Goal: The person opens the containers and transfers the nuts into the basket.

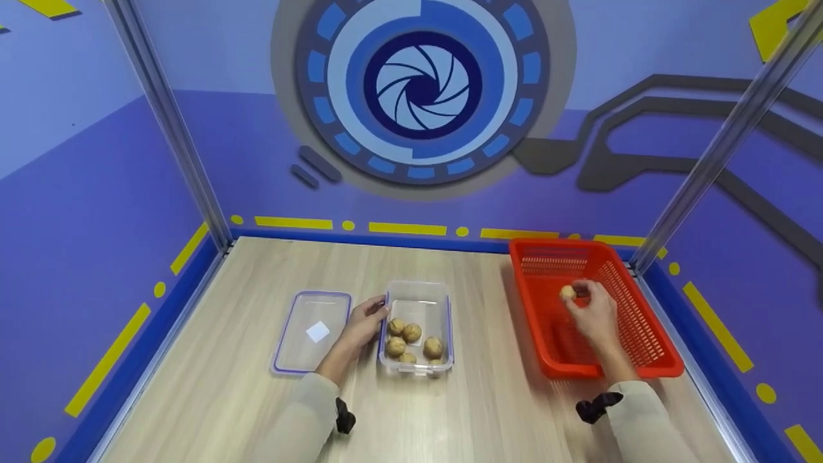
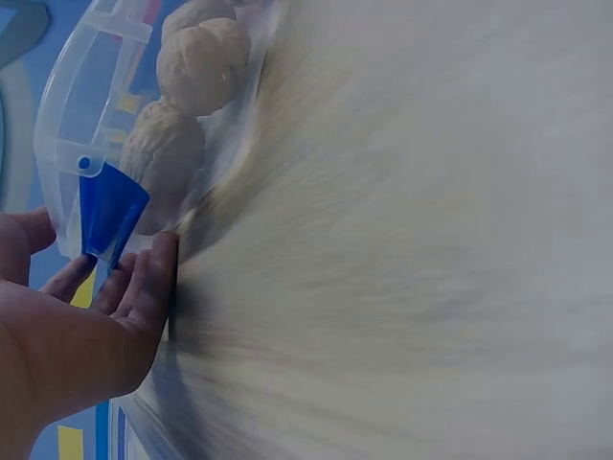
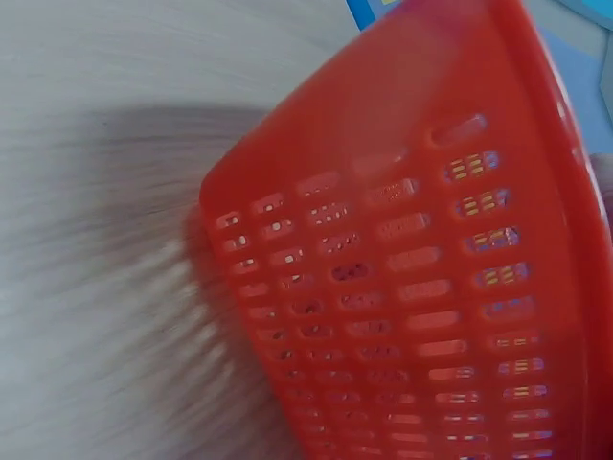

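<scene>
A clear plastic container (image 1: 418, 292) with blue side latches stands mid-table and holds several walnuts (image 1: 412, 332). My left hand (image 1: 362, 325) rests against its left side. In the left wrist view, the fingers (image 2: 148, 287) lie loosely extended by the blue latch (image 2: 110, 211), with the thumb near the rim. Over the red plastic basket (image 1: 546, 347), my right hand (image 1: 596, 315) pinches a single walnut (image 1: 567, 292) between thumb and fingers. The right wrist view is mostly filled by the basket's slotted wall (image 3: 383, 259), which hides that hand's fingertips and the walnut.
Left of the container lies its clear lid (image 1: 302, 344) with a blue seal and a white square on it. The wooden table (image 1: 212, 386) is bounded by blue printed panels (image 1: 231, 141) and metal corner posts (image 1: 170, 122). The basket is close to the right panel.
</scene>
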### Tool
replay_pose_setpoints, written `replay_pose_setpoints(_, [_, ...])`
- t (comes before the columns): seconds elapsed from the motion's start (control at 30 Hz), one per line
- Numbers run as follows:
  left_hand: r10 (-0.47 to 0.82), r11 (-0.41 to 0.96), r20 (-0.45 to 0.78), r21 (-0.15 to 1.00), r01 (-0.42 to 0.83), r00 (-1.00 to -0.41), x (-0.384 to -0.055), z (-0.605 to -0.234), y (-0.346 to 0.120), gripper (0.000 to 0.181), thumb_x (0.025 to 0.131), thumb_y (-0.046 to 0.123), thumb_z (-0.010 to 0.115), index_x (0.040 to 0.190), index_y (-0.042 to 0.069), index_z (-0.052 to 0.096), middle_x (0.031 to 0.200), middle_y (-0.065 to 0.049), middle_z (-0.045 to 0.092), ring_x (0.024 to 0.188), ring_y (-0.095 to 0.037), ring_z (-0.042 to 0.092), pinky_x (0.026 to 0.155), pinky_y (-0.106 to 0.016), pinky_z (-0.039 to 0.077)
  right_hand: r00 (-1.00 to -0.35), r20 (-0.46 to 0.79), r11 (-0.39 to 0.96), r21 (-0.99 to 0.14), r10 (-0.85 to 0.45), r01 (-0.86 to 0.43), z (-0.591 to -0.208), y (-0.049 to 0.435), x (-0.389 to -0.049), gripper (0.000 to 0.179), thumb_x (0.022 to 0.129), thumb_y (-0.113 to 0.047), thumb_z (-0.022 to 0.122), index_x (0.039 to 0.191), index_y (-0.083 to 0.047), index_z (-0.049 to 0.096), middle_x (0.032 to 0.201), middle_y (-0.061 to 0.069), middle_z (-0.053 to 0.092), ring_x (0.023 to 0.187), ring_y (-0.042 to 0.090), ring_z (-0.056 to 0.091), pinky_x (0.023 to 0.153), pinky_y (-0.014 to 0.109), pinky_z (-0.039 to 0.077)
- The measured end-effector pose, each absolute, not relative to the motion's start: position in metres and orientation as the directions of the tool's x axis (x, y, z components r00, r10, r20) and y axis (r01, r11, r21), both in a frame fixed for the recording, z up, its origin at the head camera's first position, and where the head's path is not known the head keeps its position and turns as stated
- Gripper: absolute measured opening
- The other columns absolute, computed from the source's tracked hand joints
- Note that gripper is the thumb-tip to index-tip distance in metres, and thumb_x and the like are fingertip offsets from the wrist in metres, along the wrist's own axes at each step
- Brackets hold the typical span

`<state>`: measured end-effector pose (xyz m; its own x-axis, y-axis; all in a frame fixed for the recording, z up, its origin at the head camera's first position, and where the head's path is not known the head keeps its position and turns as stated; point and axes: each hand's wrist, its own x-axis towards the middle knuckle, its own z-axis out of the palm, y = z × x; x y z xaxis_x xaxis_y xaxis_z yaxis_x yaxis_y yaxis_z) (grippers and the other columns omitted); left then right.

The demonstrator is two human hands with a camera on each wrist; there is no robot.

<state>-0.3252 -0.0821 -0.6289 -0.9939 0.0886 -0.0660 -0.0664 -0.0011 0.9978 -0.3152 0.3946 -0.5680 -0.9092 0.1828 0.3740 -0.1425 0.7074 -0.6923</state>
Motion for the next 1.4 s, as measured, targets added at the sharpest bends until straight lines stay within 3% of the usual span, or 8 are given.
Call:
replay_pose_setpoints(0.13, [0.082,0.002,-0.047,0.999,-0.047,-0.996,-0.326,-0.63,-0.083,0.048,0.109,0.009,0.056,0.15,-0.014,0.046,0.147,-0.037,0.053,0.132,-0.042,0.057,0.111,-0.049,0.047,-0.911,0.37,0.708,-0.693,0.185,-0.137,-0.571,0.394,-0.316,0.034,0.095,-0.007,0.079,0.125,0.004,0.066,0.12,0.022,0.066,0.113,0.039,0.062,0.096,0.05,0.045])
replay_pose_setpoints(0.3, [0.095,-0.011,-0.045,0.999,-0.047,-0.994,-0.325,-0.631,-0.085,0.047,0.109,0.01,0.058,0.15,-0.012,0.048,0.142,-0.034,0.057,0.124,-0.038,0.061,0.098,-0.036,0.054,-0.912,0.363,0.717,-0.687,0.192,-0.122,-0.574,0.394,-0.317,0.033,0.094,-0.007,0.08,0.123,0.004,0.068,0.119,0.022,0.067,0.113,0.038,0.064,0.095,0.049,0.046])
replay_pose_setpoints(0.5, [0.083,-0.059,-0.082,0.995,-0.087,-0.993,-0.325,-0.631,-0.085,0.047,0.108,0.011,0.06,0.15,-0.007,0.051,0.14,-0.03,0.061,0.113,-0.03,0.065,0.081,-0.025,0.053,-0.921,0.354,0.735,-0.667,0.163,-0.126,-0.573,0.394,-0.318,0.034,0.094,-0.009,0.08,0.123,0.004,0.068,0.118,0.023,0.067,0.112,0.039,0.064,0.094,0.05,0.048])
replay_pose_setpoints(0.97, [0.057,-0.08,-0.084,0.993,-0.089,-0.995,-0.323,-0.637,-0.084,0.049,0.107,0.014,0.064,0.15,-0.006,0.052,0.146,-0.031,0.057,0.121,-0.032,0.064,0.095,-0.033,0.056,-0.936,0.314,0.737,-0.669,0.16,-0.098,-0.575,0.396,-0.318,0.035,0.094,-0.009,0.08,0.124,0.005,0.067,0.119,0.024,0.068,0.112,0.039,0.065,0.09,0.044,0.051])
replay_pose_setpoints(1.4, [0.038,-0.04,-0.061,0.997,-0.063,-0.997,-0.325,-0.641,-0.085,0.046,0.106,0.017,0.065,0.146,-0.005,0.057,0.145,-0.026,0.06,0.126,-0.027,0.061,0.101,-0.032,0.051,-0.945,0.289,0.72,-0.688,0.154,-0.093,-0.576,0.399,-0.319,0.034,0.094,-0.009,0.08,0.123,0.005,0.068,0.116,0.022,0.069,0.109,0.037,0.067,0.077,0.014,0.047])
